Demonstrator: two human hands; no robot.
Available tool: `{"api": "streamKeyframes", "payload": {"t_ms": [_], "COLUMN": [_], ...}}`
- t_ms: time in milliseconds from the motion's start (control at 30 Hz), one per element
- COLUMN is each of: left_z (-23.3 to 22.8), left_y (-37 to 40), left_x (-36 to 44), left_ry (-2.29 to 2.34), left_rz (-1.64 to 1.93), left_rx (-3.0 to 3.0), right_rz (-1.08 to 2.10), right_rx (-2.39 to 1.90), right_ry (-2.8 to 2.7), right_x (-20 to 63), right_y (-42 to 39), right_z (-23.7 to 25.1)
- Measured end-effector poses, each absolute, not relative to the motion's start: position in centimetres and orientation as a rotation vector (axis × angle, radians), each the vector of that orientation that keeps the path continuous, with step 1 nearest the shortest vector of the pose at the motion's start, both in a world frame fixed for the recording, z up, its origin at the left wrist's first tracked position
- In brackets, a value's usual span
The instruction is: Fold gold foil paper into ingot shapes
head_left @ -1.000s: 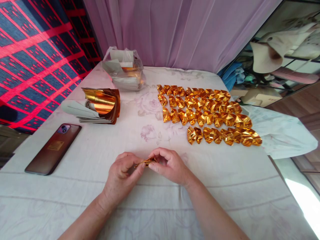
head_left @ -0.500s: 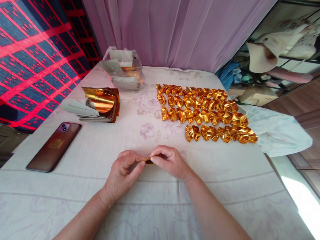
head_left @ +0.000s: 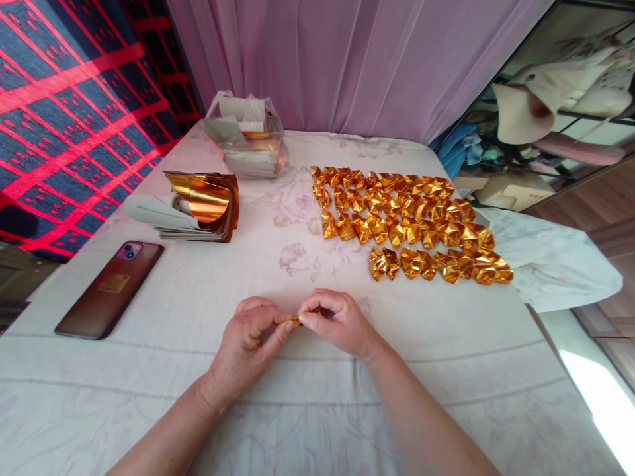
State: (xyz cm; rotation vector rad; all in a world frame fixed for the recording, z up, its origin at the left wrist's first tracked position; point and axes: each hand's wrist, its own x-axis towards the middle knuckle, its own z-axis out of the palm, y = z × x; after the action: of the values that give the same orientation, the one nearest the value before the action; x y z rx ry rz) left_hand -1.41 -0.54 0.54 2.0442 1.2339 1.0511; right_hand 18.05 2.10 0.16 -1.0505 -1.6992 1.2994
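Gold foil [head_left: 297, 321] held btwn L hand [head_left: 249, 336] & R hand [head_left: 341, 325] (ea. grip pinching).

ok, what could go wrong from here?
The small gold piece, pinched between the fingertips of the left hand and right hand, might tear or crease badly.
The front row of folded gold pieces runs close to the right edge of the table; a bump could knock one off.
The curled, loosely stacked sheets might slide apart.
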Motion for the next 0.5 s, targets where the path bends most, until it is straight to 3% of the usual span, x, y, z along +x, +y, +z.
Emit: {"api": "streamKeyframes", "payload": {"t_ms": [500], "left_z": [0.99], "left_y": [-0.41], "left_x": [-1.58], "left_ry": [1.22], "left_rz": [0.927], "left_rx": [1.908], "right_rz": [1.304], "right_rx": [-1.067], "right_ry": [-1.807], "right_x": [18.23], "right_y": [2.23], "right_z": [0.65]}}
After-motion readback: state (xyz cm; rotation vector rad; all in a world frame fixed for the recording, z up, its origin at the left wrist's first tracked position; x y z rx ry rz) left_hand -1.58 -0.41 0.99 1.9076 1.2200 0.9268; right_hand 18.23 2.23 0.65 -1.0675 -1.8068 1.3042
